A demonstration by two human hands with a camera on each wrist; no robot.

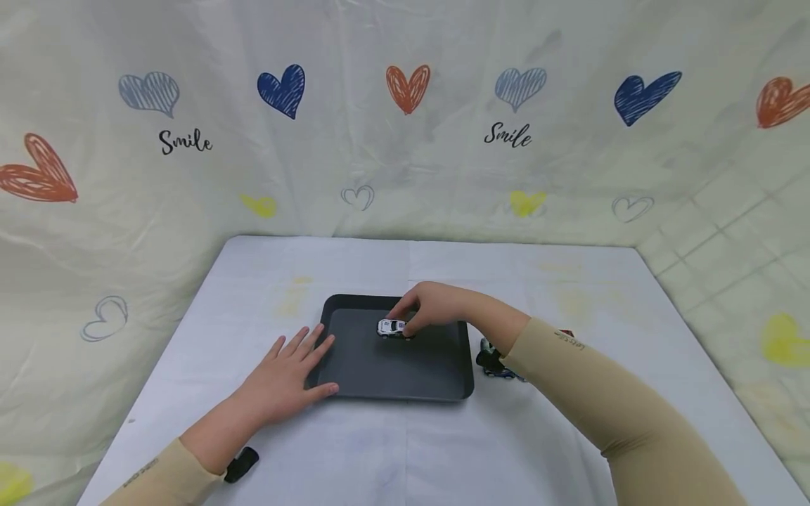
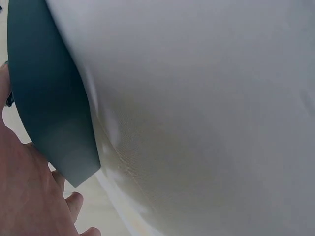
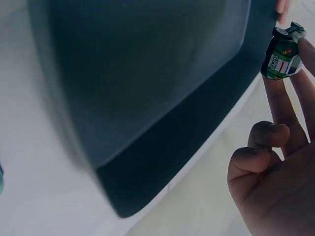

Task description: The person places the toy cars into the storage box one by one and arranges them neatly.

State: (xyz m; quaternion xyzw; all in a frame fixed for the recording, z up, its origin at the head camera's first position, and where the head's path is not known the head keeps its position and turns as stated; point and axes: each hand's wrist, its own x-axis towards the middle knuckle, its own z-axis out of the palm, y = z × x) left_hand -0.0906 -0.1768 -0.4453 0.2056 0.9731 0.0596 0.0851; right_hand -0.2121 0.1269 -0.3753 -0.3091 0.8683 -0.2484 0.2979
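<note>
The right hand (image 1: 439,303) pinches a little white-and-green toy car (image 1: 390,327), visibly lettered "SUPER". The left hand (image 1: 281,379), fingers spread, touches a dark tray (image 1: 386,376).

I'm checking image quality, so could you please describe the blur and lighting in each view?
Head view: soft, even light, the tray and toy car fairly clear; left wrist view: the left hand dim, the white cloth unevenly shaded; right wrist view: the tray blurred at picture left, the right hand partly shadowed, SUPER on the toy car readable.
</note>
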